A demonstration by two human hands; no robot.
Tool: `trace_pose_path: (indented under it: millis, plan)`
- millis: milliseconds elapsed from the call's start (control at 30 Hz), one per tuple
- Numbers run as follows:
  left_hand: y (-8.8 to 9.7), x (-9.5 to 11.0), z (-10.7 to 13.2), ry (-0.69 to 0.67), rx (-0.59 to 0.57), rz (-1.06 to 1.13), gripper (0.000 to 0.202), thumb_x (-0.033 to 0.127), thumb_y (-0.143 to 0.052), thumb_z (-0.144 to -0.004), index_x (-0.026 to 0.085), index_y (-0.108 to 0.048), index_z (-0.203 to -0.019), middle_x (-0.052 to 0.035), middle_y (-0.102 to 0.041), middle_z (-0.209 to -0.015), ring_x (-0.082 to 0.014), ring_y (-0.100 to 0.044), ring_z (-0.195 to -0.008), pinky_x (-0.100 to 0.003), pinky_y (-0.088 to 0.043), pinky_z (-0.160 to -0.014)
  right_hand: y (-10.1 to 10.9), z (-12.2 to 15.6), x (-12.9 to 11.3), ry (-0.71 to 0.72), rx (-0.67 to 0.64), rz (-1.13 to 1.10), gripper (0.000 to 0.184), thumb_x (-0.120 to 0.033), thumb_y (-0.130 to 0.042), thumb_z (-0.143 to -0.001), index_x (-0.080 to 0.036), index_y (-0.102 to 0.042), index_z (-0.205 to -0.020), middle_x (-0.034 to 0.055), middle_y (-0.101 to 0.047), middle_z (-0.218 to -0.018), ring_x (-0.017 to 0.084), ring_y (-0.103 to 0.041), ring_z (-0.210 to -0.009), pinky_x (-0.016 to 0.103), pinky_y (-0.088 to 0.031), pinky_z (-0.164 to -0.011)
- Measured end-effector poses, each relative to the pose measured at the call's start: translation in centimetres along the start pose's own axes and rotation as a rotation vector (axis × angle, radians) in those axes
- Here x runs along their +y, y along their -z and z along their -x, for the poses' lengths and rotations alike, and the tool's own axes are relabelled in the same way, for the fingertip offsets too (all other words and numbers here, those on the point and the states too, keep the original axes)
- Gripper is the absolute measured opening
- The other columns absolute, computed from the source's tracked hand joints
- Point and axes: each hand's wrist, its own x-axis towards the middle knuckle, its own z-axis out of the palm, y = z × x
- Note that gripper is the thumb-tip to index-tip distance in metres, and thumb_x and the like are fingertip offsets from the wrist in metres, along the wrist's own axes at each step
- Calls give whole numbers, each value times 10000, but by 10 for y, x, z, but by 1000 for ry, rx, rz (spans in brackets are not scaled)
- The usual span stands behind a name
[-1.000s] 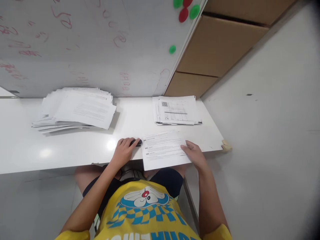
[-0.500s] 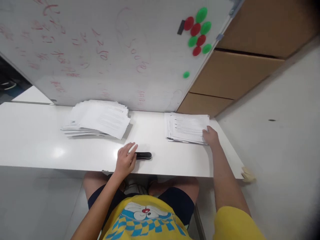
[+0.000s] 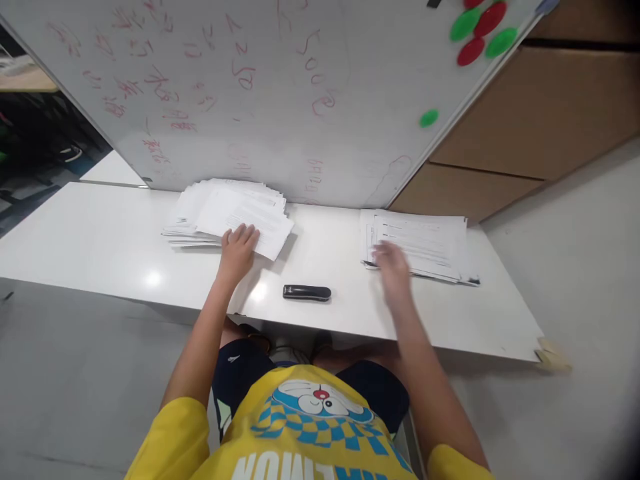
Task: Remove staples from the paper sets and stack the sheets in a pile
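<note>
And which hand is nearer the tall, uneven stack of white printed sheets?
Left. The left hand is at the near edge of the tall stack, over its top sheet; the right hand is farther right, by the lower stack of white printed sheets.

Right hand (image 3: pixel 395 270), 3 o'clock: motion-blurred; contact with the smaller paper stack (image 3: pixel 430 241) cannot be told. Left hand (image 3: pixel 238 255), 9 o'clock: covers part of the near edge of the larger paper stack (image 3: pixel 215 210). Print on both stacks too small to read. Whiteboard (image 3: pixel 280 133) cut off by the top edge at 12 o'clock; a red magnet (image 3: pixel 472 3) likewise at 1 o'clock. Cardboard boxes (image 3: pixel 545 120) at 2 o'clock run out of frame. Lettering on the yellow shirt (image 3: pixel 300 437), 6 o'clock, cut by the bottom edge.
</note>
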Motion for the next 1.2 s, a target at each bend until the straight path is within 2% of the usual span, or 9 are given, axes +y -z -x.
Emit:
trace_pose_path:
  millis: [100, 200, 367, 500, 600, 800, 933, 1033, 1200]
  plan:
    - [-2, 16, 4, -106, 14, 23, 501, 68, -404, -833, 200, -538, -1297, -112, -562, -1340, -294, -418, -1332, -516, -293, -1059, -55, 27, -16, -64, -113, -160, 501, -439, -621, -756, -211, -514, -1189, 105, -622, -1178, 216, -582, -1062, 409, -437, -971]
    - [-7, 34, 6, -156, 39, 55, 467, 48, -388, -849, 183, -570, -1258, -116, -608, -1280, -274, -483, -1281, -465, -363, -1008, -91, 37, -28, -232, -167, -282, 500, -444, -657, -747, -243, -522, -1184, 85, -610, -1237, 221, -558, -1136, 404, -429, -1006]
    - [-15, 57, -1, -205, 55, 73, 415, 60, -387, -883, 175, -585, -1228, -121, -631, -1243, -279, -509, -1256, -462, -400, -949, -123, 35, -36, -472, -552, -625, 321, -436, -625, -773, -224, -629, -1014, 73, -706, -1053, 276, -622, -1074, 445, -534, -887]
    - [-20, 60, -1, -276, 44, 102, 436, 52, -393, -876, 196, -574, -1246, -103, -614, -1274, -262, -484, -1284, -452, -391, -986, -140, 28, -30, -519, -459, -656, 273, -259, -678, -674, -212, -637, -940, 60, -738, -948, 293, -639, -1054, 466, -545, -882]
    - [-19, 52, 5, -228, 102, 102, 457, 71, -387, -881, 211, -549, -1285, -90, -587, -1315, -261, -440, -1323, -456, -370, -1024, -142, 24, -23, -526, -409, -688, 297, -163, -672, -606, -189, -639, -900, 64, -749, -917, 300, -652, -1033, 478, -529, -914]
    - [-5, 18, 18, 97, 327, 72, 572, 79, -398, -836, 198, -441, -1394, -123, -495, -1405, -310, -304, -1401, -546, -259, -1095, -113, 21, -19, -506, -316, -588, 279, -147, -658, -604, -198, -657, -878, 42, -754, -952, 276, -669, -1005, 449, -504, -961]
    - [7, -1, 14, 98, 280, 116, 614, 35, -381, -807, 218, -450, -1389, -114, -540, -1363, -297, -327, -1392, -553, -268, -1097, -100, 15, -19, -471, -265, -497, 247, -163, -654, -607, -213, -644, -849, 35, -755, -941, 266, -664, -1015, 438, -502, -953]
    - [13, 4, 12, 72, 241, 219, 602, 49, -378, -819, 226, -450, -1390, -98, -538, -1369, -285, -363, -1373, -532, -300, -1098, -96, 12, -20, -434, -231, -467, 262, -175, -648, -603, -210, -640, -863, 32, -753, -942, 256, -659, -1020, 427, -484, -971]
    - [17, 43, 24, 252, 214, 788, 698, 254, -398, -897, 272, -83, -1520, -94, -446, -1449, -254, -479, -1283, -439, -455, -995, -72, 23, -30, -294, -234, -493, 319, -241, -683, -619, -211, -642, -934, 42, -734, -1028, 251, -626, -1088, 407, -452, -1006]
